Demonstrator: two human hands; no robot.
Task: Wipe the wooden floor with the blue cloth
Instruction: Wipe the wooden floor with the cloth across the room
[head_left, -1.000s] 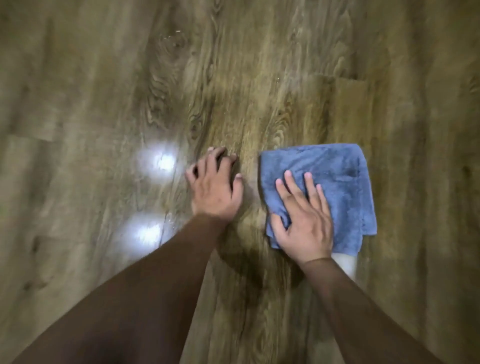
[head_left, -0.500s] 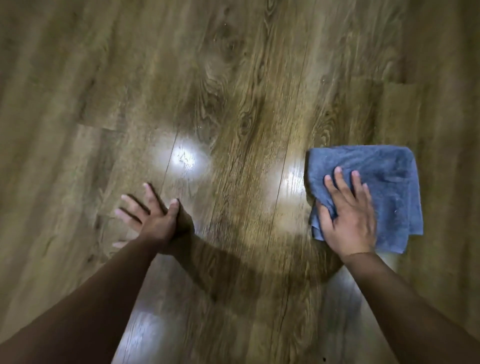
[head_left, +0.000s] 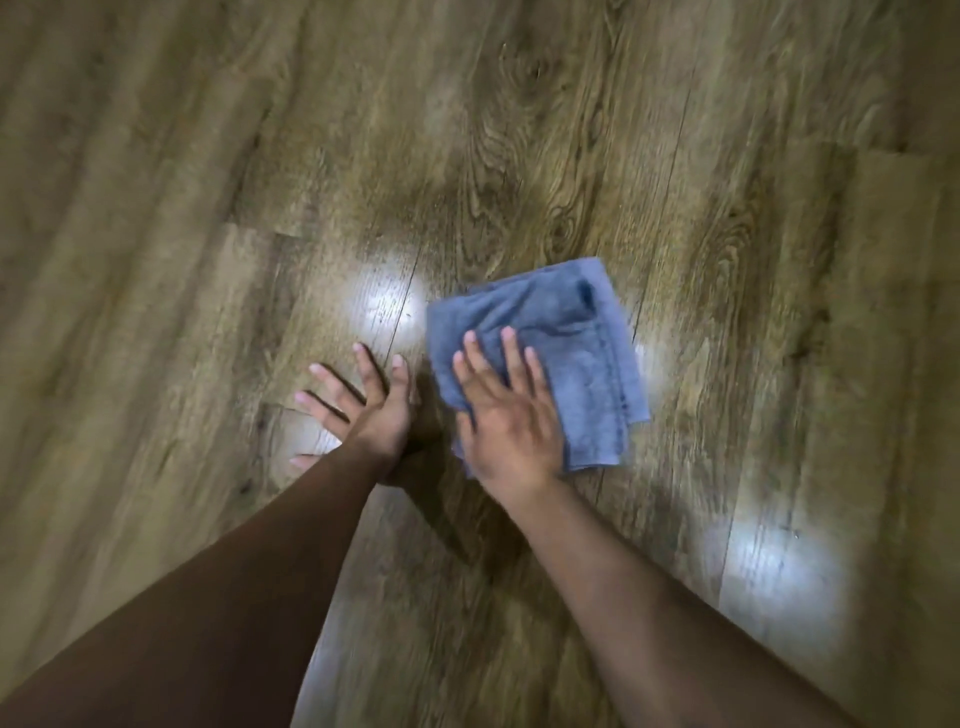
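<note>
Floorboards fill the head view: a wooden floor (head_left: 571, 156) of long brown planks with strong swirling grain, knots and narrow dark seams, glossy enough to throw back soft white patches of light beside the hands and at the lower right. On it, just right of centre, lies the blue cloth (head_left: 582, 332), a soft, napped, roughly square piece folded into layers, its stitched hem running down the right side and its stacked edges showing at the lower right corner; a few creases cross its top. The right hand (head_left: 511, 415) presses flat on the cloth's lower left part, palm down, its fingers (head_left: 514, 358) straight and close together, holding nothing, only bearing on the fabric. The left hand (head_left: 374, 410) rests on the bare boards just beside the cloth's left edge, not touching it, with its fingers (head_left: 332, 389) straight and spread wide, fanned toward the upper left. Both bare forearms run in from the bottom edge, and a dark shadow lies on the planks between them. The picture is slightly blurred, most of all at the left.
</note>
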